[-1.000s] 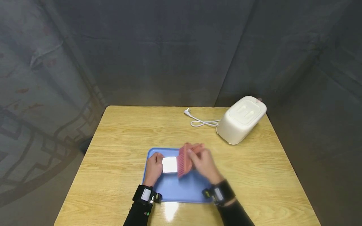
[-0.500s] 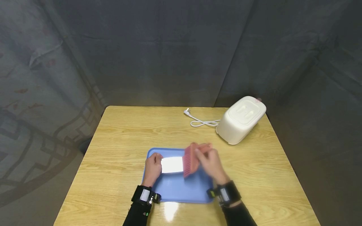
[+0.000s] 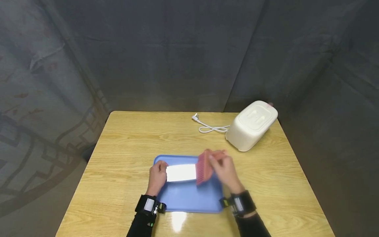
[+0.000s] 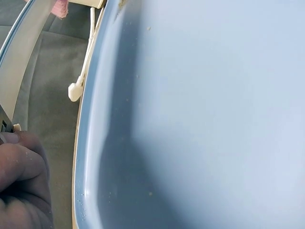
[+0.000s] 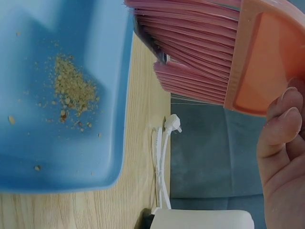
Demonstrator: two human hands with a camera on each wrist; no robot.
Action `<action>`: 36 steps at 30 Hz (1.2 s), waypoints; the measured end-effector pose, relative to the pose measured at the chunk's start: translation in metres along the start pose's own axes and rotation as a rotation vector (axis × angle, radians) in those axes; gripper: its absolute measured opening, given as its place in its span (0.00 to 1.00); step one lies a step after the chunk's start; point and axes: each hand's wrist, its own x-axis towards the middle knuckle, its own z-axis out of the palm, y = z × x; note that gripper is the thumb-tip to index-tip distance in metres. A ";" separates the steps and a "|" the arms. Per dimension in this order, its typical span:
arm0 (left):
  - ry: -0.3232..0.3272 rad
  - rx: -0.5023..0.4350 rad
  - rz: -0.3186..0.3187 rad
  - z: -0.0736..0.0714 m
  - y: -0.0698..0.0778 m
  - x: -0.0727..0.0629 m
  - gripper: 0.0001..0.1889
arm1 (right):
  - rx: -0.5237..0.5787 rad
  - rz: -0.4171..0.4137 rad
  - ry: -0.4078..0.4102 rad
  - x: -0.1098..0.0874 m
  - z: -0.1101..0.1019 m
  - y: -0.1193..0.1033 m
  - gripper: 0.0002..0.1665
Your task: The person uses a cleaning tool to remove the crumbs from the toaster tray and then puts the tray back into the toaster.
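Note:
My left hand (image 3: 158, 173) pinches the left end of a flat, shiny crumb tray (image 3: 179, 172), held out over the blue serving tray (image 3: 192, 200). In the left wrist view, that hand's curled fingers (image 4: 24, 162) lie beside the thin metal sheet (image 4: 21, 62). My right hand (image 3: 226, 171) grips a salmon-pink hand brush (image 3: 205, 167). Its bristles overlap the crumb tray's right end in the head view. Up close in the right wrist view, long pink bristles (image 5: 190, 38) straddle the dark sheet edge, and the fingers (image 5: 281, 124) hold the brush's orange-pink body.
Tan crumbs (image 5: 71, 88) lie in a small heap on the blue tray, with several scattered around. A white toaster (image 3: 251, 126) stands at the back right of the wooden table (image 3: 124, 141). Its bundled white cord (image 3: 211, 128) lies to its left.
The right hand has drawn the brush rightward along the crumb tray, uncovering more of its shiny face. The left hand has shifted slightly left, still pinching its end.

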 end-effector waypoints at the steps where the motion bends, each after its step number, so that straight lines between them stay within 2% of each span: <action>1: 0.003 0.001 -0.004 0.000 0.000 0.000 0.15 | 0.001 -0.001 -0.002 0.000 -0.001 0.000 0.07; 5: 0.003 -0.001 -0.012 -0.001 0.001 0.000 0.16 | -0.009 0.007 -0.008 -0.001 -0.004 0.001 0.08; 11: -0.003 0.003 -0.025 -0.002 0.003 0.000 0.16 | -0.003 0.060 -0.019 -0.001 -0.007 0.001 0.09; 18: 0.005 -0.002 -0.019 0.000 0.004 0.001 0.16 | -0.038 -0.021 -0.030 -0.001 -0.008 0.003 0.07; 24: -0.003 -0.004 -0.030 0.001 0.003 0.001 0.16 | -0.054 -0.054 -0.100 0.001 -0.007 -0.002 0.12; 28: -0.004 -0.005 -0.026 0.001 0.002 0.002 0.16 | -0.147 -0.057 -0.053 0.000 -0.006 -0.005 0.06; 30: 0.001 -0.001 -0.020 0.001 0.001 0.002 0.16 | -0.180 -0.053 -0.035 0.000 -0.004 -0.007 0.07; 36: 0.003 0.000 -0.017 0.000 0.001 0.002 0.15 | -0.200 0.020 -0.030 0.000 -0.002 -0.010 0.08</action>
